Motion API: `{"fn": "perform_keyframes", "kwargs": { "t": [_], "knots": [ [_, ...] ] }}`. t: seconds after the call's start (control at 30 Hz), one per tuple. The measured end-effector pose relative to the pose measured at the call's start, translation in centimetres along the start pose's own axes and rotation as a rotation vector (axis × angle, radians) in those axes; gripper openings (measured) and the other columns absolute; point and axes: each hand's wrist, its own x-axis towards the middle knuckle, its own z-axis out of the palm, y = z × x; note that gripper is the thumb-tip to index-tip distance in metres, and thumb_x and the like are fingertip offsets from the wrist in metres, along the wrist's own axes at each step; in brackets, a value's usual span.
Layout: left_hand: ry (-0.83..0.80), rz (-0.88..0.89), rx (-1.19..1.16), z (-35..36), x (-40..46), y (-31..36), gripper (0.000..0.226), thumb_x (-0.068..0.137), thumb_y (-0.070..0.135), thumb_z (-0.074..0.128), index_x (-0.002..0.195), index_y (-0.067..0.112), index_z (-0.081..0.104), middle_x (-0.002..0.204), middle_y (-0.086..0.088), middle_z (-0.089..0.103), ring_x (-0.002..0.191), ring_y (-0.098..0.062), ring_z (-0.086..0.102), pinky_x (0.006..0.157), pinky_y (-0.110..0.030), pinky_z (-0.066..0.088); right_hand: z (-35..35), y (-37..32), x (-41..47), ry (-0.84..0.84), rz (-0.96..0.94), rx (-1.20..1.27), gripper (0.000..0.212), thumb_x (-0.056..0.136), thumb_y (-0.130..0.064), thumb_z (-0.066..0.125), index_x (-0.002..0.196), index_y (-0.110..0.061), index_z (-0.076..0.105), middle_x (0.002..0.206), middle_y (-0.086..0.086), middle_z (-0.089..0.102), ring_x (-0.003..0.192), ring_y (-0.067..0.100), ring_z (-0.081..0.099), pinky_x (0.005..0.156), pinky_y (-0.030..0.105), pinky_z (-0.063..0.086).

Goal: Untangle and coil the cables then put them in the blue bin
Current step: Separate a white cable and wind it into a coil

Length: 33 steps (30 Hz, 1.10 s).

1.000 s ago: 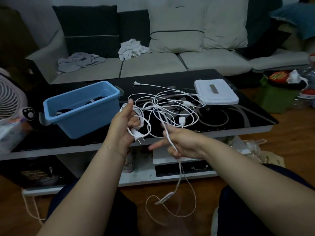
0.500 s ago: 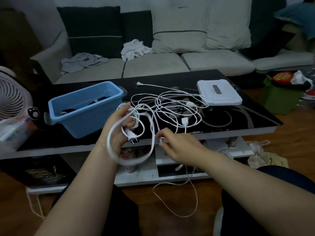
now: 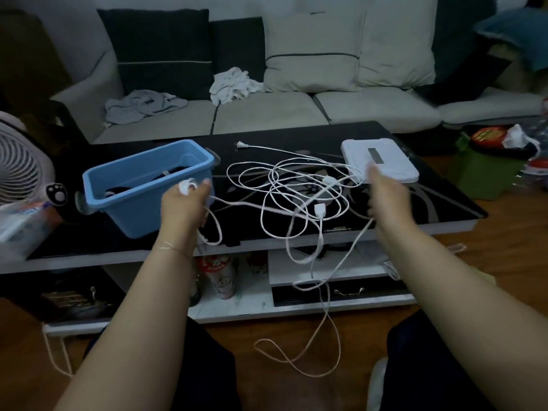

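A tangle of white cables (image 3: 292, 185) lies on the black glass table (image 3: 430, 209), with loops hanging over the front edge down to the floor. My left hand (image 3: 185, 209) grips a small coil of white cable in front of the blue bin (image 3: 133, 215). A strand runs from that coil rightward toward my right hand (image 3: 385, 194), which is blurred and stretched out over the table's right side; it seems to hold the strand, which drops away beneath it. The bin stands at the table's left and holds a dark cable (image 3: 175, 172).
A flat white box (image 3: 382, 161) lies on the table behind my right hand. A white fan (image 3: 17, 173) stands at the left, a green container (image 3: 480, 176) at the right. A sofa with cushions and cloths is behind the table. Bottles sit on the shelf below.
My right hand has swung from near my left hand out to the right, drawing a strand taut. My left hand has risen toward the bin with its coil.
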Motion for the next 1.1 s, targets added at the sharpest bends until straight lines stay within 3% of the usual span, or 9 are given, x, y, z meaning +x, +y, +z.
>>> {"fn": "perform_keyframes", "kwargs": {
  "t": [0.1, 0.3, 0.37, 0.47, 0.53, 0.67, 0.83, 1.0, 1.1],
  "knots": [
    [0.080, 0.109, -0.016, -0.6, 0.3, 0.1, 0.034, 0.085, 0.033, 0.070, 0.061, 0.023, 0.048, 0.054, 0.006, 0.049, 0.050, -0.011, 0.045, 0.055, -0.028, 0.039, -2.2, -1.2, 1.8, 0.116, 0.095, 0.174, 0.011, 0.089, -0.022, 0.058, 0.090, -0.011, 0.060, 0.074, 0.001, 0.051, 0.053, 0.008, 0.043, 0.050, 0.021, 0.038],
    [-0.493, 0.171, 0.182, 2.3, -3.7, 0.3, 0.023, 0.087, 0.038, 0.069, 0.084, 0.016, 0.061, 0.069, 0.002, 0.074, 0.049, -0.002, 0.050, 0.044, -0.013, 0.038, -0.1, 0.0, -2.5, -0.615, -0.259, -0.616, 0.024, 0.089, -0.040, 0.063, 0.085, -0.017, 0.069, 0.081, -0.006, 0.068, 0.076, 0.005, 0.060, 0.069, 0.025, 0.044],
    [-0.628, 0.228, 0.165, 2.7, -4.6, 0.7, 0.013, 0.089, 0.031, 0.067, 0.082, 0.022, 0.061, 0.084, 0.003, 0.077, 0.054, 0.004, 0.054, 0.048, -0.009, 0.039, 1.1, -0.1, -4.3, -0.590, -0.427, -0.452, 0.019, 0.092, -0.039, 0.059, 0.096, -0.022, 0.066, 0.090, -0.014, 0.066, 0.086, -0.003, 0.059, 0.076, 0.019, 0.044],
    [-0.726, 0.294, 0.123, 3.6, -5.6, 1.1, 0.022, 0.092, 0.018, 0.060, 0.072, 0.024, 0.059, 0.084, 0.006, 0.076, 0.053, 0.010, 0.056, 0.047, -0.006, 0.037, 2.4, -0.5, -6.0, -0.736, -0.243, -0.065, 0.041, 0.084, -0.052, 0.050, 0.115, -0.025, 0.055, 0.109, -0.010, 0.067, 0.107, -0.002, 0.059, 0.094, 0.016, 0.043],
    [-0.704, 0.382, 0.223, 4.2, -5.8, 1.1, 0.020, 0.091, 0.033, 0.060, 0.073, 0.024, 0.060, 0.068, 0.019, 0.070, 0.052, 0.010, 0.051, 0.049, -0.009, 0.037, 3.1, 0.0, -6.7, -0.849, -0.151, -0.039, 0.048, 0.075, -0.059, 0.046, 0.113, -0.030, 0.051, 0.102, -0.015, 0.068, 0.104, -0.006, 0.060, 0.099, 0.021, 0.042],
    [-0.586, 0.593, 0.532, 4.4, -5.8, 0.7, 0.055, 0.081, 0.073, 0.029, 0.067, 0.024, 0.050, 0.058, 0.010, 0.051, 0.055, -0.003, 0.048, 0.054, -0.029, 0.037, 4.4, 1.2, -7.2, -0.845, -0.081, -0.019, 0.044, 0.086, -0.051, 0.047, 0.119, -0.023, 0.050, 0.109, -0.001, 0.065, 0.094, 0.009, 0.066, 0.087, 0.022, 0.051],
    [-0.466, 0.732, 0.743, 4.5, -5.9, 0.7, 0.052, 0.095, 0.061, 0.011, 0.074, 0.031, 0.046, 0.068, 0.008, 0.059, 0.074, -0.028, 0.061, 0.059, -0.036, 0.040, 4.8, 1.7, -6.7, -0.613, -0.409, -0.219, 0.010, 0.096, -0.037, 0.052, 0.097, -0.028, 0.057, 0.098, -0.007, 0.059, 0.083, -0.002, 0.058, 0.072, 0.015, 0.044],
    [-0.395, 0.807, 0.943, 4.5, -6.2, 0.8, 0.067, 0.092, 0.058, 0.012, 0.084, 0.017, 0.063, 0.070, -0.007, 0.064, 0.071, -0.034, 0.061, 0.057, -0.038, 0.040, 5.4, 1.7, -6.8, -0.779, -0.178, -0.218, 0.013, 0.098, -0.029, 0.050, 0.087, -0.025, 0.054, 0.085, -0.002, 0.062, 0.083, 0.015, 0.058, 0.083, 0.037, 0.050],
    [-0.384, 0.810, 0.985, 4.6, -6.3, 1.0, 0.062, 0.090, 0.056, 0.018, 0.087, 0.016, 0.065, 0.073, -0.009, 0.066, 0.075, -0.036, 0.062, 0.058, -0.037, 0.037, 5.2, 1.3, -6.8, -0.927, -0.074, -0.212, 0.032, 0.102, -0.028, 0.042, 0.077, -0.016, 0.059, 0.076, 0.001, 0.064, 0.077, 0.015, 0.060, 0.081, 0.034, 0.048]
  ]
}}
